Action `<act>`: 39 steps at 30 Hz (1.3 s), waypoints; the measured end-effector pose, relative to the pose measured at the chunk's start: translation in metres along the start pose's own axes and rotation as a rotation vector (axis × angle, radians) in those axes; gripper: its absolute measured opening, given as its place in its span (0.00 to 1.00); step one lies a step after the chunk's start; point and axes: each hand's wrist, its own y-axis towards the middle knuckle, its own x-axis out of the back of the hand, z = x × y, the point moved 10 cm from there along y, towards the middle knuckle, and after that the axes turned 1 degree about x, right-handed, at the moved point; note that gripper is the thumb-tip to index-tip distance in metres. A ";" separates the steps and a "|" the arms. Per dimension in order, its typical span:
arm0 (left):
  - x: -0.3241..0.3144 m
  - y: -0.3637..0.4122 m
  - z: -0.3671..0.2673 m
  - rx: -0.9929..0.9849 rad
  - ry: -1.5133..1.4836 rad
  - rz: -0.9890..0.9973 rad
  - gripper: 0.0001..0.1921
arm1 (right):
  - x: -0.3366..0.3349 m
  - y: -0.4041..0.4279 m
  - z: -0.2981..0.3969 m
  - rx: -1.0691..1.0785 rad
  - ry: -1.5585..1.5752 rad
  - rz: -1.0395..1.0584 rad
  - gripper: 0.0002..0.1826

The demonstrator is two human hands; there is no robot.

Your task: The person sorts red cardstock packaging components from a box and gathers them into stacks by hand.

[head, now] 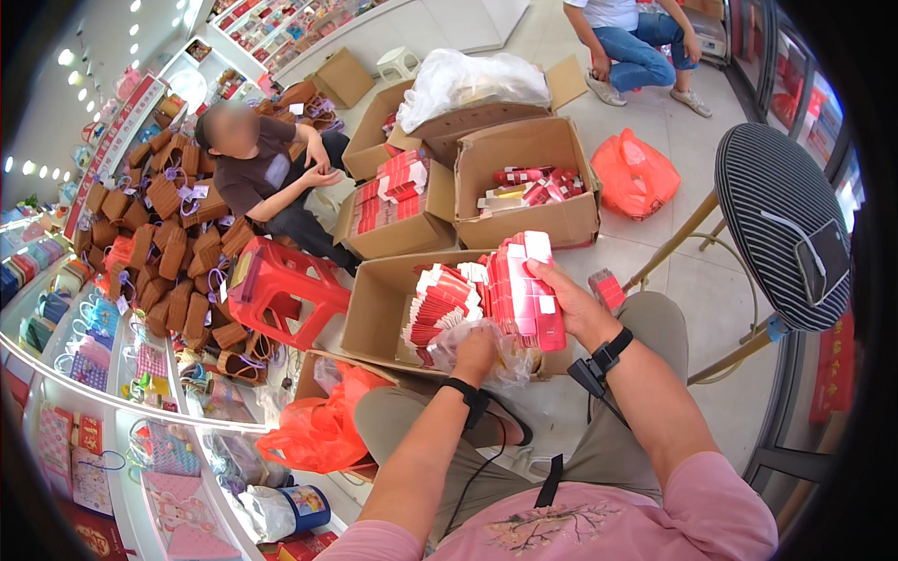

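My right hand [572,301] grips a stack of flattened red and pink paper cartons [523,284], held above the near edge of an open cardboard box [382,312]. My left hand [477,354] is closed on a crumpled clear plastic bag [515,365] just below and left of that stack. More flat red-and-white cartons [442,301] stand fanned out inside the box, beyond my left hand. The fingertips of my left hand are partly hidden by the plastic.
Beyond stand two open boxes of red cartons, a left one [393,242] and a right one [526,224]. A red plastic stool [287,291], a seated person [266,165] and brown woven baskets [168,245] are left. A striped round stool [779,210] bearing a phone [821,259] stands right.
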 end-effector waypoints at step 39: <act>0.177 -0.014 -0.016 0.263 -1.659 0.030 0.09 | -0.025 -0.016 -0.014 -0.129 0.068 0.100 0.24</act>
